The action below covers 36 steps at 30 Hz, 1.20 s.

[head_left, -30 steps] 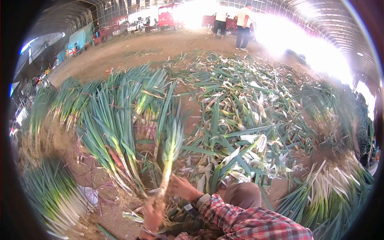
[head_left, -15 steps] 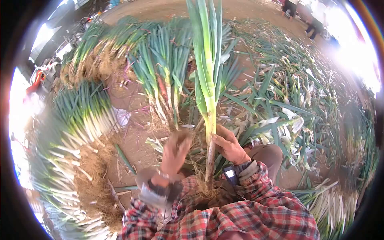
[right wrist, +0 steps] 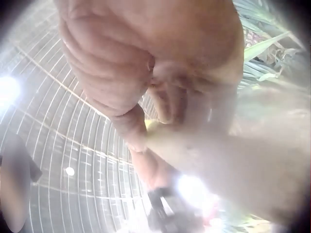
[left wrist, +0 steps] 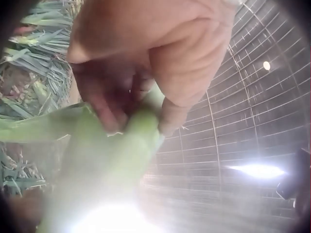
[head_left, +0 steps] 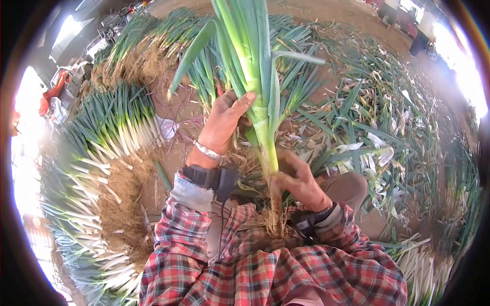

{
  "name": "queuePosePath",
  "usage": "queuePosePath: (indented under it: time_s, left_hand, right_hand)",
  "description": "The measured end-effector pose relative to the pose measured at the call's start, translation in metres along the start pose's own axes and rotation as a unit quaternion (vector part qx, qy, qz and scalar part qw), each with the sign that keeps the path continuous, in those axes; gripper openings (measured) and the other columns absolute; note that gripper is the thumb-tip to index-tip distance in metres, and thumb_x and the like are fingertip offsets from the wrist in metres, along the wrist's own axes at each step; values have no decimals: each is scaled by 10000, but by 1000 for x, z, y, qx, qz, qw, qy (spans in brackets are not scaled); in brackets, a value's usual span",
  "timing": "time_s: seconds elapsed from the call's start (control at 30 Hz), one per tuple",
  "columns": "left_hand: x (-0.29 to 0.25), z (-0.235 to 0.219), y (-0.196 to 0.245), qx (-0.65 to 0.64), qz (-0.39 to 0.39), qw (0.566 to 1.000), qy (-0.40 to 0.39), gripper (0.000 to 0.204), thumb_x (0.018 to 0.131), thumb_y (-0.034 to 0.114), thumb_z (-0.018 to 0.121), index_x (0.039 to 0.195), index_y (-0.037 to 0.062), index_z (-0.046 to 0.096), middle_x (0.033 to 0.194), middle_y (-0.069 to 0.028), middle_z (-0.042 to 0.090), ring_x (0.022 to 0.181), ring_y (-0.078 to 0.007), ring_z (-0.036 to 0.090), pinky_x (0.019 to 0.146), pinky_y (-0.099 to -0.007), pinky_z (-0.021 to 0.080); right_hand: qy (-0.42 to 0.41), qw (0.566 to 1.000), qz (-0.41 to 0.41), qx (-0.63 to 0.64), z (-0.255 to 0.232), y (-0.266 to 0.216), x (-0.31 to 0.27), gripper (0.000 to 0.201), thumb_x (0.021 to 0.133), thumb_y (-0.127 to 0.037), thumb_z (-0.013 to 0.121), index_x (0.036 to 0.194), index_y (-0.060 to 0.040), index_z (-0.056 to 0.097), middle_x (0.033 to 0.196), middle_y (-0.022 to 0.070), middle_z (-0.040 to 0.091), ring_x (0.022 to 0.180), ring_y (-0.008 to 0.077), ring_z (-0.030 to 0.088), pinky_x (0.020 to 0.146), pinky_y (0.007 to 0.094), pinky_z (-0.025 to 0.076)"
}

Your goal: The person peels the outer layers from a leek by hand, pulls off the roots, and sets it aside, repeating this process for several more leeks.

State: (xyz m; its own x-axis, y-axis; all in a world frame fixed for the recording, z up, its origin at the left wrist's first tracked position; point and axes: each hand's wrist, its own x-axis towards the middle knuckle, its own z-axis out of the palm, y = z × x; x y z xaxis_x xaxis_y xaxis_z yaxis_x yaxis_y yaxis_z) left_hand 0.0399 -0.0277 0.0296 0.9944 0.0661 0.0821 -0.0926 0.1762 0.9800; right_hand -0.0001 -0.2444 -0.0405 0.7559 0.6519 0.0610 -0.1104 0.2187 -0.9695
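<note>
An upright leek (head_left: 263, 122) stands in front of the person's chest, its shaft dirty low down and its roots (head_left: 273, 222) hanging near the lap. My left hand (head_left: 224, 120) grips it high up where the leaves spread, thumb across the front. In the left wrist view, thumb and fingers (left wrist: 114, 119) pinch green leaf close to the stalk. Lower down, my right hand (head_left: 301, 183) holds the brownish shaft from the right side. The right wrist view has the pale, blurred shaft (right wrist: 194, 150) between thumb and fingers.
Cleaned leeks (head_left: 109, 132) lie in a curved row at the left, roots inward. Behind the held leek is a bunch of untrimmed leeks (head_left: 204, 76). A heap of stripped leaves (head_left: 377, 132) covers the ground at the right, with more white-stemmed leeks (head_left: 418, 265) at the lower right.
The leek has been raised upright before the chest. The left hand left the root end, swung free, and now grips the upper stalk; the right hand keeps its hold. The head view tilted down.
</note>
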Motion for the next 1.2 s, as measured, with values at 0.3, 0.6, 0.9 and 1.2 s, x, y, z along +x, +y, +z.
queuePosePath:
  time_s: [0.3, 0.6, 0.9, 1.2]
  left_hand:
    - [-24, 25, -3, 72, 98, 993, -12, 496, 811, 72, 711, 1234, -73, 497, 1095, -136, 636, 912, -228, 657, 795, -353, 557]
    - [-23, 55, 8, -64, 99, 992, -35, 459, 798, 48, 728, 1210, -28, 540, 1056, -85, 651, 897, -176, 643, 798, -306, 525]
    - [-31, 79, 19, 177, 164, 968, 70, 192, 807, 40, 713, 911, -4, 558, 772, -10, 578, 674, -86, 507, 615, -258, 445]
    - [-25, 76, 15, 459, 259, 849, 38, 253, 729, 105, 730, 922, -13, 615, 771, -128, 636, 648, -259, 616, 642, -353, 526]
  right_hand:
    - [5, 989, 10, 148, 5, 5, -10, 432, 907, -168, 612, 1302, -30, 505, 1154, 34, 562, 1073, 117, 503, 940, 292, 427]
    - [-78, 987, 15, 142, 9, 0, -32, 334, 988, -322, 539, 1185, -52, 542, 714, -70, 467, 545, 22, 421, 477, 216, 343]
    - [11, 999, 20, 43, 7, -21, -43, 361, 976, -235, 565, 1261, -19, 511, 861, -25, 548, 704, 42, 490, 586, 217, 409]
    - [81, 991, -63, -86, 11, -3, -33, 302, 983, -239, 540, 1175, -10, 499, 780, -10, 535, 630, 86, 505, 536, 267, 425]
